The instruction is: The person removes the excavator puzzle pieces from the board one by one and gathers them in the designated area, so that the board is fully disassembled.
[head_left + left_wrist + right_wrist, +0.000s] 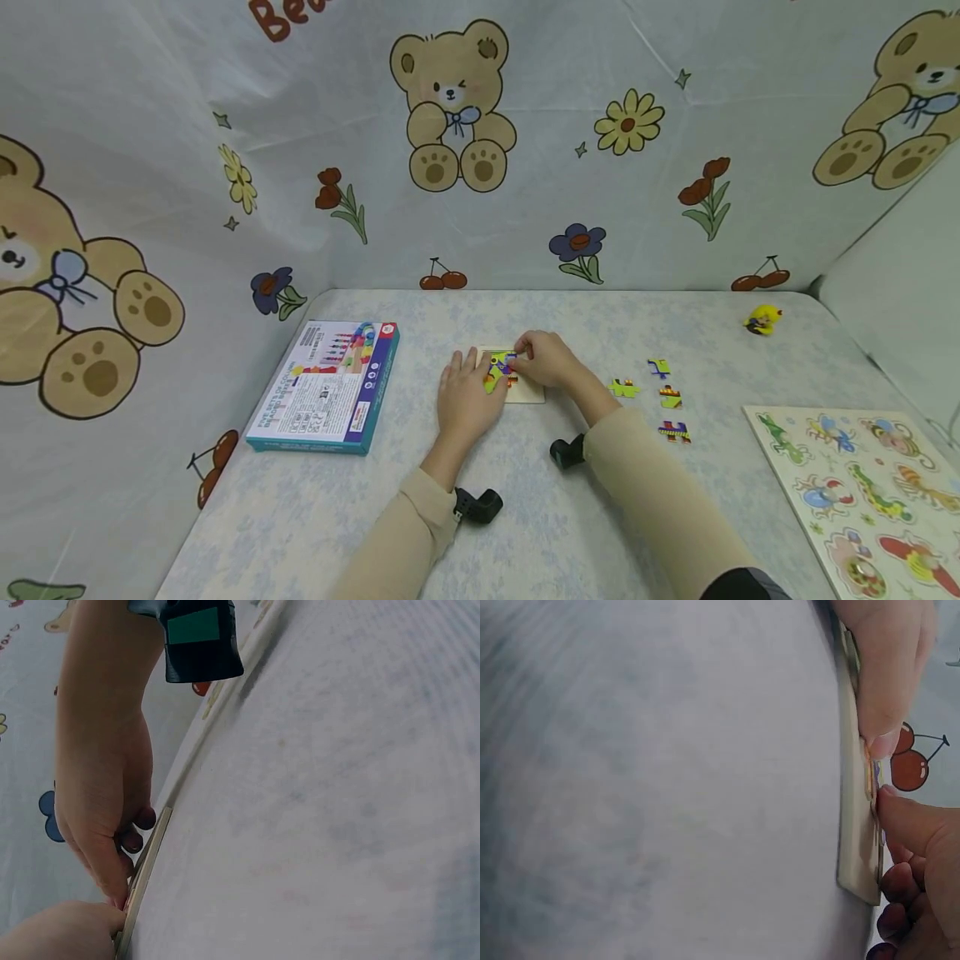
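Note:
A small pale wooden puzzle board (531, 394) lies on the table, partly filled with yellow-green, purple and orange puzzle pieces (496, 365). My left hand (470, 402) rests with extended fingers over the board's left side, covering part of it. At the upper right of the board, my right hand (549, 360) pinches a puzzle piece between thumb and forefinger; the hand hides most of that piece. In the right wrist view, the board (849, 825) appears edge-on, with the left thumb (889, 705) pressing on it close to the right fingertips.
Several loose puzzle pieces (671, 397) lie right of the board. A boxed toy set (322, 387) is on the left. At the right front lies a large insect-picture board (862, 492), and a small yellow toy (762, 319) stands at the back right. A bear-print cloth (525, 208) hangs behind.

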Motion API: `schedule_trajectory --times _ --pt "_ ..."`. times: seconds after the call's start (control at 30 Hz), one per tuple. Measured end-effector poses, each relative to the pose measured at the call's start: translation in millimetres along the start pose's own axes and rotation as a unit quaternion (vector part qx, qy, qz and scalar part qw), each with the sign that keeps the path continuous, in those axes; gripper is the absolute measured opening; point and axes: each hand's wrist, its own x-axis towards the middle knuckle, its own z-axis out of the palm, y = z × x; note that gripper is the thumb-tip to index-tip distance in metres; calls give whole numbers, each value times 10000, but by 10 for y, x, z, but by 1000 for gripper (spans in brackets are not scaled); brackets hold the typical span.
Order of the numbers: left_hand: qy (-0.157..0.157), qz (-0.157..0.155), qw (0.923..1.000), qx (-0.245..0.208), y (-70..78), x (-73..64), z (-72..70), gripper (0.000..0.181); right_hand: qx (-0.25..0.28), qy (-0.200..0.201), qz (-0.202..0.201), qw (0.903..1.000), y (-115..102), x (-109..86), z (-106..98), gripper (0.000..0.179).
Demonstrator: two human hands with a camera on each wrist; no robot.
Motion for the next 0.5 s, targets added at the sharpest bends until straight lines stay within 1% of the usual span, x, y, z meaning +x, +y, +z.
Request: schedule_trajectory --times 0.13,0.33,0.5 --pt "-16 -15 10000 1 -1 2 1 58 43 -67 134 9999 -7 33 4 28" --pt "-10 27 10000 25 4 0 -10 58 444 -107 368 9983 -43 10 -33 26" --pt "-34 1 10000 42 6 2 -7 59 735 -89 186 9971 -42 3 -40 23"
